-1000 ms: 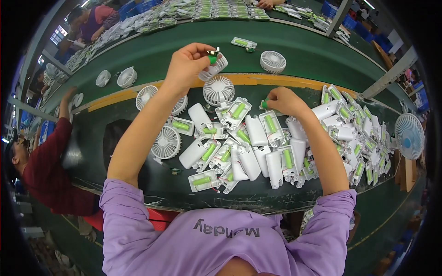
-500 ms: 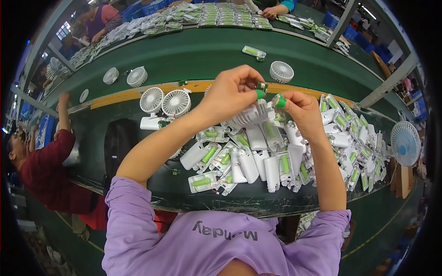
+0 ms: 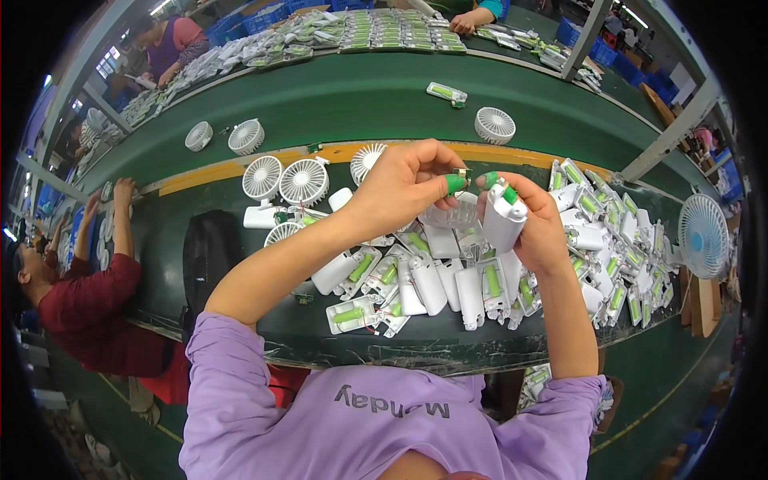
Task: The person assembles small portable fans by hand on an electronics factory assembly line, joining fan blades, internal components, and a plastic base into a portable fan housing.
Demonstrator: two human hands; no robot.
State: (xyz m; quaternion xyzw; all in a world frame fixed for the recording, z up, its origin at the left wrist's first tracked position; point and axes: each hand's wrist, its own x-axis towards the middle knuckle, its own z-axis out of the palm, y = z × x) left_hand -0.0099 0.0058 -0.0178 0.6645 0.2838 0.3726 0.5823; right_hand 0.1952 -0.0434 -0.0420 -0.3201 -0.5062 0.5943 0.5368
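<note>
**Two hands joined over a white fan handle above a heap of parts**

At the far left of the frame a co-worker in a dark red sleeve leans over the green work table, one hand flat on its edge. Just right of that, a black pouch lies on the dark lower strip of the table. Above it, in the upper left, two small round white fan heads sit on the green surface, and closer to the middle a pair of assembled white fans stand side by side along a yellow stripe.

In the middle of the frame the left hand is closed, thumb and fingers pinching a small green-tipped piece and cupping a clear round fan grille beneath it. Touching it from the right, the right hand grips a white fan handle upright, its green top end meeting the left hand's piece. Both are held in the air above the pile of white handle shells with green cells, which spreads across the lower middle of the table and runs on to the right.

Upper middle, a single white-and-green handle and another round fan head lie apart on the green. Along the top edge, rows of finished pieces are laid out. At the far right stands a larger white desk fan.
</note>
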